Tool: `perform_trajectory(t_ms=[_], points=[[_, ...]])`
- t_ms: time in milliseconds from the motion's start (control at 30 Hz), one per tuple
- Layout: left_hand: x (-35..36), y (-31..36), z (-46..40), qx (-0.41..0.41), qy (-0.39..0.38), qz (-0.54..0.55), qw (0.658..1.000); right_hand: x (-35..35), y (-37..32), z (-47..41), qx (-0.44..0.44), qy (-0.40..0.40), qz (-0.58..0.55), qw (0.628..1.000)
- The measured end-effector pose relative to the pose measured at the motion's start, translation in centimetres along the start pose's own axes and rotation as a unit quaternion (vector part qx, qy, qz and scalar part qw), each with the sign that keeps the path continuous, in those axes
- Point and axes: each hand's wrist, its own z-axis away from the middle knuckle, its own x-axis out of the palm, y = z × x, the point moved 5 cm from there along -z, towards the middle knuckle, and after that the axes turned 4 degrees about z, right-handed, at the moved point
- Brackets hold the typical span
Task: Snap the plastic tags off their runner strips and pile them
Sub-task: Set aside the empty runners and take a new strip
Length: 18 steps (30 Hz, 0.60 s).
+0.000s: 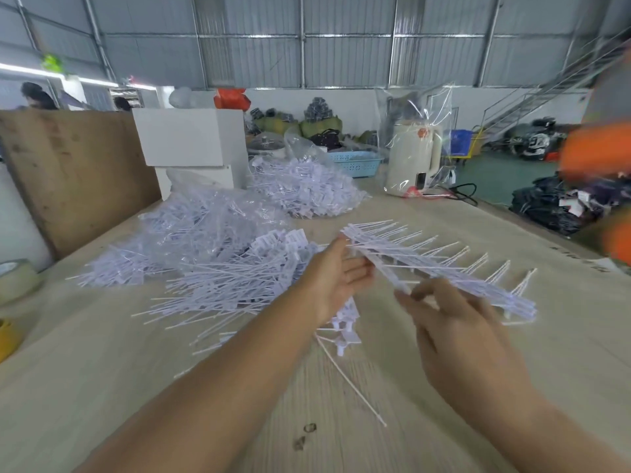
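Observation:
A long white runner strip (440, 268) with several thin tag tails sticking out slants across the middle of the table, raised off the wood. My left hand (338, 271) is under its near-left part, palm up, fingers straight against it. My right hand (454, 322) pinches the strip's lower edge between thumb and fingertips. A few snapped-off tags (345, 331) lie just below my left hand. A spread pile of loose white tags (225, 278) lies to the left of my hands.
Clear bags stuffed with tags (304, 189) sit behind the pile. White boxes (191, 138) and a plywood board (75, 172) stand at the back left, a wrapped cream kettle (413, 158) at the back right. Another person's orange sleeve (597, 151) is at the right edge. Tape rolls (17, 278) lie far left.

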Motion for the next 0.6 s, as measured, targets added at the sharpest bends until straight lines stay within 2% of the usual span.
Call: perform_trajectory(t_ms=[67,200,267,333,433,533,600], points=[[0.1,0.2,0.0,0.002,0.01,-0.017,1.0,0.5,-1.4,1.3,-0.045,-0.041,-0.027,0.998],[-0.1,0.1,0.3,0.001,0.039,-0.146,0.989,1.9,-2.2,2.4,-0.119,-0.13,-0.074,0.982],[-0.7,0.9,0.3,0.046,0.081,-0.189,0.977,2.1,-1.1,1.7,-0.048,-0.177,-0.222,0.958],[-0.9,1.7,0.7,0.088,0.105,-0.222,0.965,2.4,1.5,0.5,0.093,-0.132,-0.383,0.91],[-0.7,2.8,1.3,0.138,0.099,-0.227,0.959,3.9,5.4,-0.7,0.22,-0.074,-0.4,0.887],[-0.5,4.7,1.8,0.203,0.098,-0.227,0.948,5.4,8.7,-1.3,0.324,-0.014,-0.451,0.832],[-0.4,6.3,2.2,0.24,0.097,-0.223,0.94,6.3,10.2,-1.7,0.361,-0.015,-0.467,0.807]])
